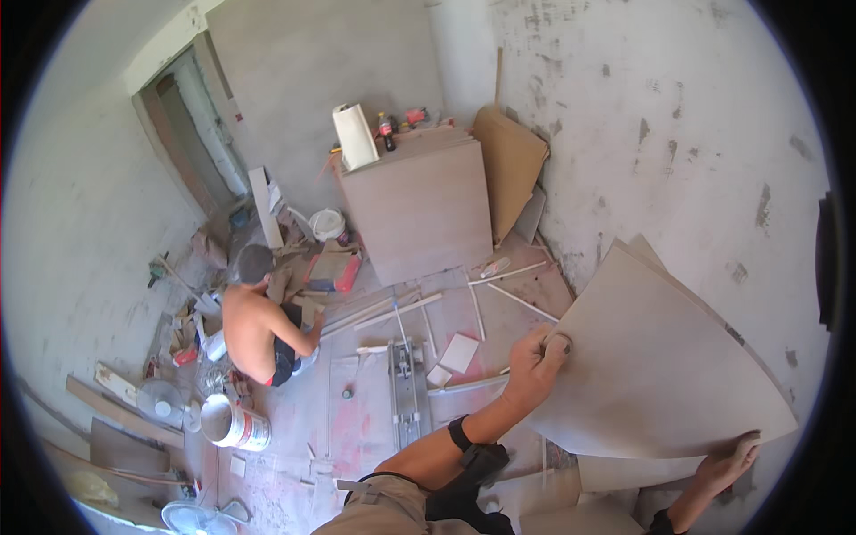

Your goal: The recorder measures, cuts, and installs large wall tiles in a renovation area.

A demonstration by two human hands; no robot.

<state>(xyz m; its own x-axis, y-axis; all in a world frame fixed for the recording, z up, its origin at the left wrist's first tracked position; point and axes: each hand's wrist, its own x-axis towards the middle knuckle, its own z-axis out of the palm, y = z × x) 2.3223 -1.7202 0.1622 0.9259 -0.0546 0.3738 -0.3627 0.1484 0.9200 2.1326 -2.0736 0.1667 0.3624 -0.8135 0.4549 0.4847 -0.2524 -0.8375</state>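
Observation:
A large, flat greyish-beige tile [655,366] fills the right side of the view, tilted near the wall. My left hand [539,358] is closed on its left edge, thumb over the face. At the bottom edge of the tile, toward the right corner, my right hand [729,462] is closed with the fingers curled around the rim. Behind it, edges of more sheets show along the wall. Dark bands circle my wrists.
A manual tile cutter [408,392] lies on the littered floor. Left of it another person [259,321] squats near a white bucket [234,423]. A stack of large tiles [419,205] stands ahead, with a bottle [386,131] on top. Cardboard [508,169] leans beside it.

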